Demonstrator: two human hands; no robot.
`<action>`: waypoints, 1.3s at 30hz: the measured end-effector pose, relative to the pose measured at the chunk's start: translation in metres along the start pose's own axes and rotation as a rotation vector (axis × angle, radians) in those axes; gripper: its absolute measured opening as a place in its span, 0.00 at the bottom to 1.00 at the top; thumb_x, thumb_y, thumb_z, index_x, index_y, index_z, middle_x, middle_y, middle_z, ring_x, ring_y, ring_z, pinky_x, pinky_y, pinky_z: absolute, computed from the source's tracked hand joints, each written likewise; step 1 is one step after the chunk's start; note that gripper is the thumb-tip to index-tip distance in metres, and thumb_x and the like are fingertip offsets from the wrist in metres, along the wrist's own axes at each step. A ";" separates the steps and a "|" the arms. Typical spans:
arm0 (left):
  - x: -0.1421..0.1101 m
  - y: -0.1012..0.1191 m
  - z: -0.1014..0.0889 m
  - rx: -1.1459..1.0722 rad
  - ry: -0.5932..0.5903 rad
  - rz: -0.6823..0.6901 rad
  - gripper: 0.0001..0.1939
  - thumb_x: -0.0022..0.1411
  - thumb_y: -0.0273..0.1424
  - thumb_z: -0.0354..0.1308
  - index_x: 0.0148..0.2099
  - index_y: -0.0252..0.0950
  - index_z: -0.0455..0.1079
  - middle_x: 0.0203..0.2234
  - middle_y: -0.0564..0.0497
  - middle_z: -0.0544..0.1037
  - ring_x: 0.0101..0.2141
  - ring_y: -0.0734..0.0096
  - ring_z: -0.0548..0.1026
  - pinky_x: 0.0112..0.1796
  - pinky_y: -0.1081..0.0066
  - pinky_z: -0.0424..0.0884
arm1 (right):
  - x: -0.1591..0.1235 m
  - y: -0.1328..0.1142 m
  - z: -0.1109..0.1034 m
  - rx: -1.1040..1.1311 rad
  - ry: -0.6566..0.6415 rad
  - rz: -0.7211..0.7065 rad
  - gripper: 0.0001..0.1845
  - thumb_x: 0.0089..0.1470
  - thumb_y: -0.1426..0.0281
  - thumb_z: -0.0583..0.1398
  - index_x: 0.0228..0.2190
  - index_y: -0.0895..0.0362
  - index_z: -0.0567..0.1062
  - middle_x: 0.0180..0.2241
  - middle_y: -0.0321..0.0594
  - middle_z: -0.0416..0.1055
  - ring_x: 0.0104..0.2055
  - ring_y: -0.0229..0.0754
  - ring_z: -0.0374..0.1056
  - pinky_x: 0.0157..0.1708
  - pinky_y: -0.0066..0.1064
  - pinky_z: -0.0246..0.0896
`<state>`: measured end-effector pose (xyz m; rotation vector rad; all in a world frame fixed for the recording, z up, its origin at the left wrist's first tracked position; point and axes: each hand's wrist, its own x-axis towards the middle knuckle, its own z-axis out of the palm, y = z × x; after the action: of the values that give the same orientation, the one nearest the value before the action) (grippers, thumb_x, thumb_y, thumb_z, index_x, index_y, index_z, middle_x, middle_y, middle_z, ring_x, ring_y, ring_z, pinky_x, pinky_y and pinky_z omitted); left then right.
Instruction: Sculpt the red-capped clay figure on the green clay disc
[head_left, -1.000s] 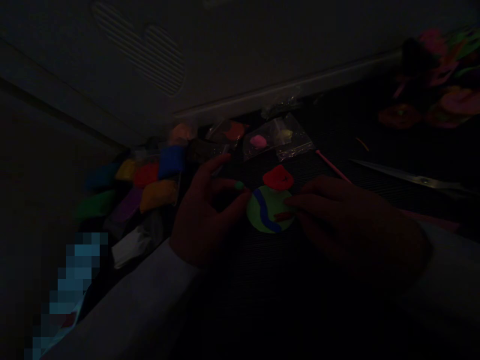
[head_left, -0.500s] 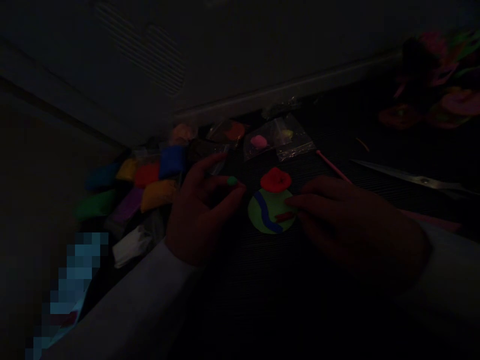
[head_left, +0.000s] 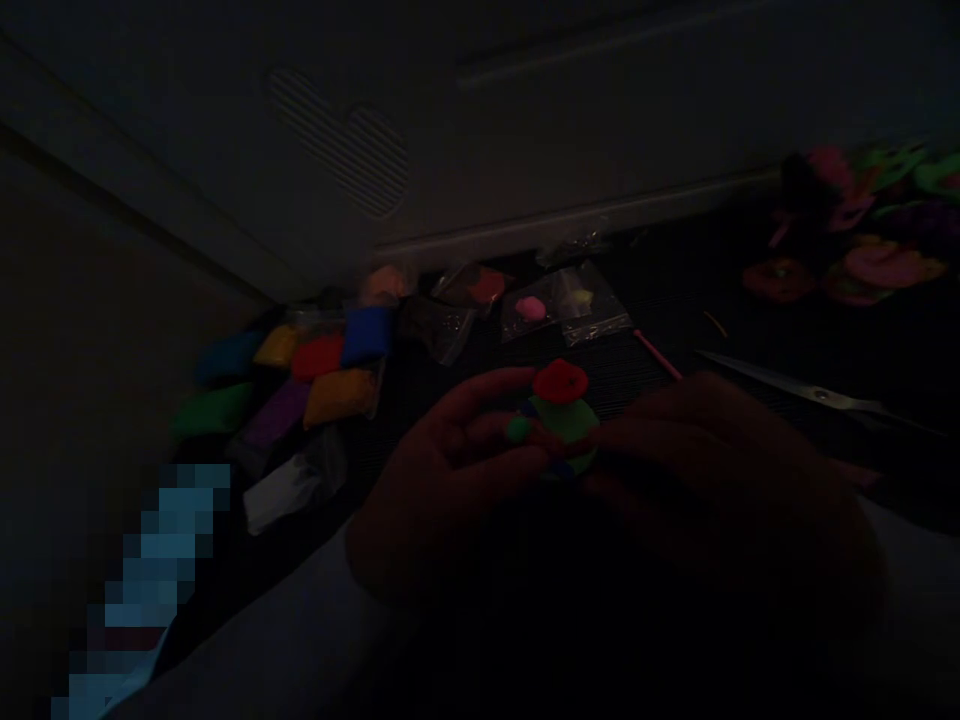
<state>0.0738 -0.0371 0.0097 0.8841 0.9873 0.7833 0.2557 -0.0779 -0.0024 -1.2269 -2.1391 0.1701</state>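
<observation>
The scene is very dark. A green clay ball (head_left: 518, 430) sits at the fingertips of my left hand (head_left: 450, 470), which is closed on it. Those fingers reach over the left side of a flat green clay disc (head_left: 574, 420), partly hiding its blue clay strip (head_left: 561, 468). A red clay piece (head_left: 561, 381) adjoins the disc's far edge. My right hand (head_left: 712, 460) has its fingertips pinched at the disc's right edge. Between both hands a reddish-brown clay strip (head_left: 574, 445) shows over the disc; whether the right fingers grip it is too dark to make out.
Several coloured clay packs, such as a blue pack (head_left: 367, 335), lie to the left. Bags with a pink clay lump (head_left: 531, 308) lie behind. Scissors (head_left: 821, 395) and a pink stick (head_left: 657, 355) are right; colourful clay figures (head_left: 877, 265) stand far right.
My left hand has moved right with the green ball, from beside the disc to over its left part. My right hand stays at the disc's right edge. The view has shifted slightly.
</observation>
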 end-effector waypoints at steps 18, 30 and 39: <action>-0.021 -0.001 0.000 0.086 -0.045 0.122 0.13 0.48 0.23 0.63 0.38 0.43 0.72 0.33 0.57 0.79 0.35 0.75 0.75 0.35 0.81 0.69 | 0.003 -0.017 -0.008 0.148 0.085 0.047 0.07 0.50 0.74 0.59 0.35 0.57 0.73 0.30 0.35 0.73 0.33 0.34 0.67 0.34 0.27 0.62; -0.024 -0.003 -0.003 0.561 -0.016 0.353 0.09 0.50 0.27 0.62 0.37 0.40 0.72 0.33 0.55 0.77 0.35 0.75 0.74 0.36 0.79 0.68 | 0.000 -0.019 -0.010 0.171 0.080 0.061 0.09 0.49 0.74 0.59 0.36 0.55 0.71 0.31 0.36 0.73 0.34 0.35 0.68 0.33 0.26 0.64; -0.025 -0.006 0.000 0.533 -0.008 0.317 0.12 0.49 0.26 0.63 0.38 0.42 0.72 0.32 0.57 0.78 0.31 0.77 0.75 0.32 0.82 0.70 | 0.003 -0.017 -0.011 0.184 0.032 0.079 0.06 0.50 0.74 0.58 0.33 0.55 0.71 0.29 0.35 0.73 0.31 0.35 0.69 0.34 0.26 0.65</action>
<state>0.0657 -0.0613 0.0128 1.5306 1.0831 0.7912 0.2491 -0.0870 0.0140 -1.1981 -2.0002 0.3700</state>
